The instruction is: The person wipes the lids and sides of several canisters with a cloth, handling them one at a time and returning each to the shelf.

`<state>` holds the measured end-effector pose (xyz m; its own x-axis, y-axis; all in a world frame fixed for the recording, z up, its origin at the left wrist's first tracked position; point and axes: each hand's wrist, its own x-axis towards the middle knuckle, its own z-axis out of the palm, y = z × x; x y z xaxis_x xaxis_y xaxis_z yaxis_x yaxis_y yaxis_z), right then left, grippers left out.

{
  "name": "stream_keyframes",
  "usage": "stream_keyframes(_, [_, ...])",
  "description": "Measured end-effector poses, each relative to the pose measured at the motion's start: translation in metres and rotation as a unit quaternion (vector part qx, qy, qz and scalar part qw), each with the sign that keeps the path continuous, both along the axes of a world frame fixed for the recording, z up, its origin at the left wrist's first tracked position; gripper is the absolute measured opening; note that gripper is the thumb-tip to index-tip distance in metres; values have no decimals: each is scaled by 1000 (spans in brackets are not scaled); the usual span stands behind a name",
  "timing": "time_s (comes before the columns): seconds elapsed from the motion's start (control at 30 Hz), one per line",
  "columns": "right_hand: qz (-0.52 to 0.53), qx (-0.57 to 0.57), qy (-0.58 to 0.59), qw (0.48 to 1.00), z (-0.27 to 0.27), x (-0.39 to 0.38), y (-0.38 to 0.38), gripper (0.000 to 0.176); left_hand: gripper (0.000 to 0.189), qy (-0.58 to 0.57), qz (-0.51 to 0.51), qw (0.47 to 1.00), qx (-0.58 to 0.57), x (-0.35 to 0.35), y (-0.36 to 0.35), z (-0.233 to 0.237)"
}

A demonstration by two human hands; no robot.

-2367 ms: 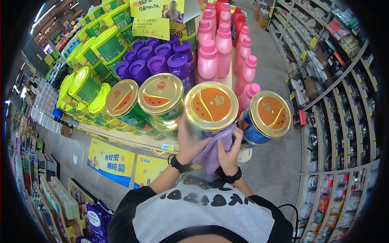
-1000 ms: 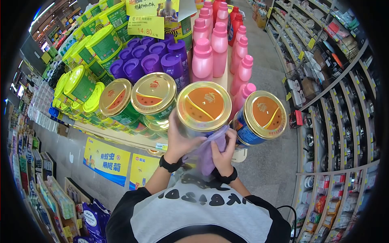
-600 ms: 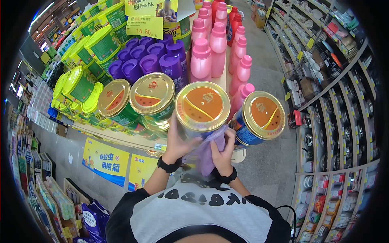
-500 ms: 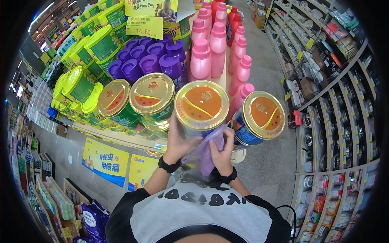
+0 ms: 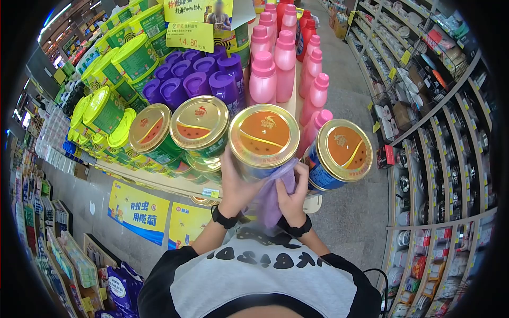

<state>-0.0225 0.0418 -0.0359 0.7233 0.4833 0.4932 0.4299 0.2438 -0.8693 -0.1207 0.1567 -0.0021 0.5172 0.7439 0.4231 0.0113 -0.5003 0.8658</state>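
Observation:
An orange-topped tin (image 5: 264,135) with a gold rim stands at the front edge of the display. My left hand (image 5: 236,183) is wrapped round its lower left side. A purple cloth (image 5: 270,201) is pinched in my right hand (image 5: 292,196), against the tin's lower right side. Right of it is another orange-topped tin (image 5: 344,151) with a blue side. On the left, two gold-lidded tins with green sides, one (image 5: 199,122) nearer and one (image 5: 150,127) farther, stand beside the held tin.
Pink bottles (image 5: 263,79) stand in rows behind the tins. Purple bottles (image 5: 183,71) and green tubs (image 5: 132,58) fill the display's left part. A yellow price sign (image 5: 189,38) rises above them. Shelves (image 5: 442,159) line the aisle's right side.
My right hand and the cloth have shifted slightly along the tin's side, and the cloth's folds have changed. The held tin has turned a little. My left hand stays on it.

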Motion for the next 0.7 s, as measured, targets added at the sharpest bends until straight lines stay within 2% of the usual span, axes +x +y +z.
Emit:
stream_keyframes(0.27, [-3,-3,7,1000,-4,-1,0,49,111,33,-45,998,-22,-9,10,-3])
stream_keyframes(0.37, [-3,-7,-2,1000,-2,0,-1,48,111,15,-12,1000,19,-5,8,-1])
stream_keyframes(0.47, [3,-15,-8,1000,0,1,-2,44,112,74,3,992,103,-6,9,8])
stream_keyframes(0.57, [3,-14,-14,1000,0,1,-3,44,110,-4,-29,1000,-9,-2,10,-7])
stream_keyframes(0.7, [4,3,9,1000,1,3,-1,46,115,18,-19,1000,12,-2,8,-1])
